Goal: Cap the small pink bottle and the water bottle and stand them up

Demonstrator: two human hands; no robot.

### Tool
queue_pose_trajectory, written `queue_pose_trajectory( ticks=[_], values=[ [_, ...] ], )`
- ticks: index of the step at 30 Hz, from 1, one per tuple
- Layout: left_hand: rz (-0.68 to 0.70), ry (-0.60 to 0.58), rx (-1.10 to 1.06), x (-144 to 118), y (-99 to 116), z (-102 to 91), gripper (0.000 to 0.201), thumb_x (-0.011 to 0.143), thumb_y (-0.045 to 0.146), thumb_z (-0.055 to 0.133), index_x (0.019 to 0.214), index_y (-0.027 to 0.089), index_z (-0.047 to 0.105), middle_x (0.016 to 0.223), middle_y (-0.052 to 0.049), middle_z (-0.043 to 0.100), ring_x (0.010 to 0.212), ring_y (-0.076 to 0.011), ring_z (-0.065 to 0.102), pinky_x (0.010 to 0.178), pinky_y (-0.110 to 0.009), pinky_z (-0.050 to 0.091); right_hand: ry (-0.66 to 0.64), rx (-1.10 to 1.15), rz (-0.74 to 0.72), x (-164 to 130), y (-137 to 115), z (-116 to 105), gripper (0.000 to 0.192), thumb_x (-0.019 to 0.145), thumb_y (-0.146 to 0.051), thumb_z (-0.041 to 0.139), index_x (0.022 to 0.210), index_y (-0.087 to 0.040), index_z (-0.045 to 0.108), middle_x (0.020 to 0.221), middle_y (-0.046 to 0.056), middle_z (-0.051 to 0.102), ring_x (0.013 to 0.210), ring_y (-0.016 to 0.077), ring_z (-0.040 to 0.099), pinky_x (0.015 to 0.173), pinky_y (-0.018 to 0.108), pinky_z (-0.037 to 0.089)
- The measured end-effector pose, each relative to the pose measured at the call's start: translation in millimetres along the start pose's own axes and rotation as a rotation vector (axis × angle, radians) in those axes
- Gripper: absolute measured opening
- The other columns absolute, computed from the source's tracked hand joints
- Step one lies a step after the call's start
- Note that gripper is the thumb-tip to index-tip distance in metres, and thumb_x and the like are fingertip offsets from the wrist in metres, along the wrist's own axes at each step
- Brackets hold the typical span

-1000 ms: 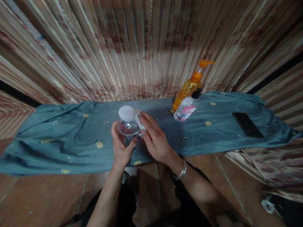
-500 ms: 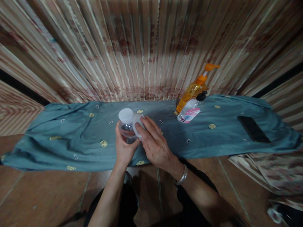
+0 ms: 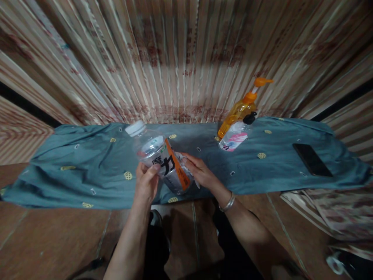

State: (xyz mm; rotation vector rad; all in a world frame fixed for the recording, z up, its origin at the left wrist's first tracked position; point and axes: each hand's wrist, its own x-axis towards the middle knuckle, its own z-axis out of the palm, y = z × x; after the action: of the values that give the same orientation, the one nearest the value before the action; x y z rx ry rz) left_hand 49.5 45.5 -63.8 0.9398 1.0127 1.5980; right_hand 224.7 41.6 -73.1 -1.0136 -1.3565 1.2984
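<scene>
My left hand (image 3: pixel 146 182) is closed around a clear plastic bottle (image 3: pixel 170 167) with a white cap and an orange, black and silver label. The bottle is tilted, its cap toward the upper left and its base toward the lower right. At its right side my right hand (image 3: pixel 201 171) pinches a thin white wipe (image 3: pixel 184 161), which looks like tissue or cloth, against the label. Part of the wipe is hidden behind the fingers and bottle.
On the teal cloth-covered bench (image 3: pixel 110 163) stand an orange pump bottle (image 3: pixel 234 114) and a clear bottle with a black top (image 3: pixel 235 138). A black phone (image 3: pixel 311 159) lies to the right. A pleated curtain (image 3: pixel 180 58) hangs behind.
The bottle has gone from upright to tilted, turning its label into view. My right hand has moved with the wipe from near the cap down to the bottle's lower right side.
</scene>
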Motion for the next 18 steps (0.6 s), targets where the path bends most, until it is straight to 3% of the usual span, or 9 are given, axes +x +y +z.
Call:
queue_pose_trajectory(
  ticks=[4,8,14,18],
  values=[
    [-0.078,0.009,-0.084,4.3,10.6,-6.9,0.045,0.056,0.045,0.088,0.089,0.021,0.071,0.078,-0.002,0.074,0.076,-0.0233,0.073,0.081,-0.042,0.062,0.074,0.175,0.144,2.0,14.1,1.3,0.026,0.085,-0.048,0.072,0.098,-0.027,0.078,0.106,-0.001,0.079,0.109,0.0218,0.069,0.107,0.037,0.048],
    [-0.076,0.041,-0.130,9.5,14.2,-10.3,0.042,0.054,0.045,0.089,0.083,0.021,0.070,0.077,0.000,0.073,0.074,-0.0213,0.072,0.078,-0.036,0.062,0.153,0.520,0.404,-2.1,27.7,12.5,0.020,0.083,-0.042,0.074,0.091,-0.023,0.075,0.091,0.000,0.079,0.098,0.0210,0.072,0.099,0.036,0.053],
    [-0.039,0.061,-0.141,13.5,14.3,-9.0,0.040,0.052,0.045,0.090,0.076,0.021,0.070,0.075,0.001,0.073,0.070,-0.0191,0.071,0.080,-0.036,0.061,0.121,0.818,0.748,-11.3,32.9,24.2,0.029,0.101,-0.042,0.049,0.101,-0.020,0.068,0.087,0.004,0.078,0.098,0.0223,0.074,0.097,0.042,0.056],
    [0.018,0.067,-0.132,17.2,14.5,-7.0,0.042,0.052,0.044,0.090,0.082,0.021,0.072,0.082,-0.001,0.075,0.075,-0.0202,0.072,0.085,-0.038,0.060,-0.025,0.934,0.864,-20.2,30.4,26.7,0.048,0.108,-0.049,0.027,0.115,-0.020,0.064,0.091,0.005,0.078,0.092,0.0218,0.076,0.086,0.042,0.061]
  ],
)
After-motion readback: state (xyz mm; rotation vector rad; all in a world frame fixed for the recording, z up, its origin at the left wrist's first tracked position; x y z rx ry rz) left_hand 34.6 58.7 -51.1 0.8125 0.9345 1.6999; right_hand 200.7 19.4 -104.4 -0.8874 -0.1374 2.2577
